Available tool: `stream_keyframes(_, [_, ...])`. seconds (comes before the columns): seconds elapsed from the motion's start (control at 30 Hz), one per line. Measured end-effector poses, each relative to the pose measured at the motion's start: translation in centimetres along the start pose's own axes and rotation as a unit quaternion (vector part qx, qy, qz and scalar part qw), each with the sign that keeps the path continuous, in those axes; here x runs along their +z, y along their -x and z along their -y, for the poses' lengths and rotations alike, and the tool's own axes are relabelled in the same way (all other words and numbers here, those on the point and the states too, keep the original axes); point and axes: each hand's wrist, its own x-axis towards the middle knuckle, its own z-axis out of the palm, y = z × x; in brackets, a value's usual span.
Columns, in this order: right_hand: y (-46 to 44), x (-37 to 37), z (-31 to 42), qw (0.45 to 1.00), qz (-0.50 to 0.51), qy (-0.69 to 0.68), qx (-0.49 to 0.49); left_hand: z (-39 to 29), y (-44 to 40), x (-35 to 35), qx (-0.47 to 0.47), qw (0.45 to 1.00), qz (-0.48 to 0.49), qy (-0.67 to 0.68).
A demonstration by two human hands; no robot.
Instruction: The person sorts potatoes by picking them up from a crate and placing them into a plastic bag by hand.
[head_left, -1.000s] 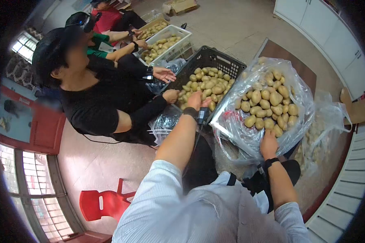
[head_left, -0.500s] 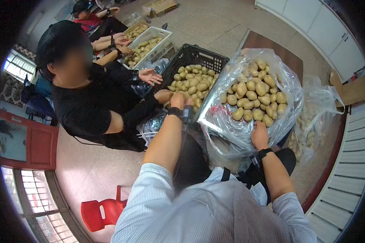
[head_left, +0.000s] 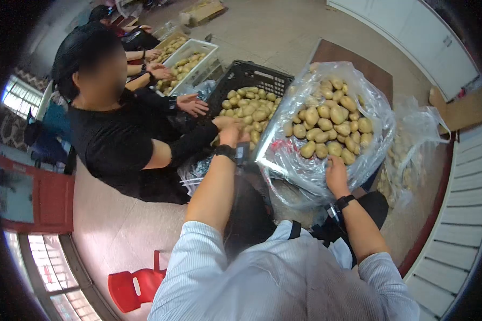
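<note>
My left hand (head_left: 231,135) reaches over the near side of a black crate (head_left: 273,83) of potatoes (head_left: 251,109). Its fingers are largely hidden, close beside a co-worker's hand (head_left: 223,122). My right hand (head_left: 336,175) is at the near side of an opened clear plastic bag (head_left: 300,179), its fingers drawn together against the lowest of the heaped potatoes (head_left: 326,124). Whatever those fingers hold is hidden from me.
Left of the crate sits a co-worker (head_left: 107,128) in black, other hand (head_left: 193,105) spread. Beyond stands a white crate (head_left: 202,48) of potatoes, where more people work. A filled plastic bag (head_left: 412,150) lies right, a red chair (head_left: 138,286) lower left. A brown tabletop (head_left: 337,51) shows behind the bag.
The view has shifted slightly. My right hand has come up closer against the potatoes at the bag's near side. My left hand stays over the black crate, beside the co-worker's hand.
</note>
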Motion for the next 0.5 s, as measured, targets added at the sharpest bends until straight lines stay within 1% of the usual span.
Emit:
stream_keyframes(0.03, [0.0, 0.2, -0.3, 1.0, -0.005, 0.006, 0.01, -2.1, -0.2, -0.2, -0.109, 0.979, 0.019, 0.169])
stream_keyframes(0.07, [-0.1, 0.6, -0.5, 1.0, -0.005, 0.003, -0.001, -3.9, 0.5, -0.5, -0.19, 0.93, 0.035, 0.312])
stream_keyframes(0.1, [-0.1, 0.8, -0.6, 1.0, -0.005, 0.0, -0.015, -8.7, 2.2, -1.8, -0.274, 0.855, 0.026, 0.44])
stream_keyframes(0.13, [-0.1, 0.5, -0.3, 1.0, -0.009, 0.006, -0.007, -9.9, 2.1, -1.4, -0.356, 0.798, -0.018, 0.486])
stream_keyframes(0.2, [-0.1, -0.1, 1.4, 0.998, -0.006, -0.062, 0.022, -7.6, 1.7, 0.4, -0.255, 0.818, 0.055, 0.512])
stream_keyframes(0.23, [-0.1, -0.4, 2.1, 0.998, -0.01, -0.063, 0.024, -7.8, 1.8, 0.9, -0.256, 0.818, 0.06, 0.511])
stream_keyframes(0.27, [-0.1, -0.4, 2.4, 0.998, -0.011, -0.061, 0.028, -7.8, 1.8, 1.2, -0.221, 0.825, 0.111, 0.508])
stream_keyframes(0.3, [-0.2, -0.1, 2.4, 0.995, 0.013, -0.079, 0.059, -8.2, 2.0, 1.3, -0.186, 0.829, 0.16, 0.503])
stream_keyframes(0.33, [-0.4, 0.2, 2.4, 0.99, 0.038, -0.098, 0.09, -8.8, 1.9, 1.4, -0.186, 0.829, 0.161, 0.502])
stream_keyframes(0.37, [-0.6, 0.7, 2.4, 0.99, 0.037, -0.099, 0.09, -9.4, 1.6, 1.6, -0.215, 0.841, 0.18, 0.462])
stream_keyframes(0.4, [-0.8, 1.6, 2.0, 0.984, 0.072, -0.134, 0.097, -10.2, 1.6, 1.9, -0.244, 0.851, 0.199, 0.42])
stream_keyframes(0.43, [-1.0, 1.9, 2.3, 0.974, 0.107, -0.168, 0.103, -11.0, 2.0, 2.3, -0.235, 0.86, 0.187, 0.412])
stream_keyframes(0.47, [-1.2, 2.0, 2.4, 0.974, 0.107, -0.169, 0.104, -11.7, 2.3, 2.7, -0.235, 0.86, 0.187, 0.412])
stream_keyframes(0.5, [-1.4, 1.6, 3.5, 0.956, 0.138, -0.23, 0.122, -13.3, 2.9, 2.5, -0.238, 0.863, 0.2, 0.397])
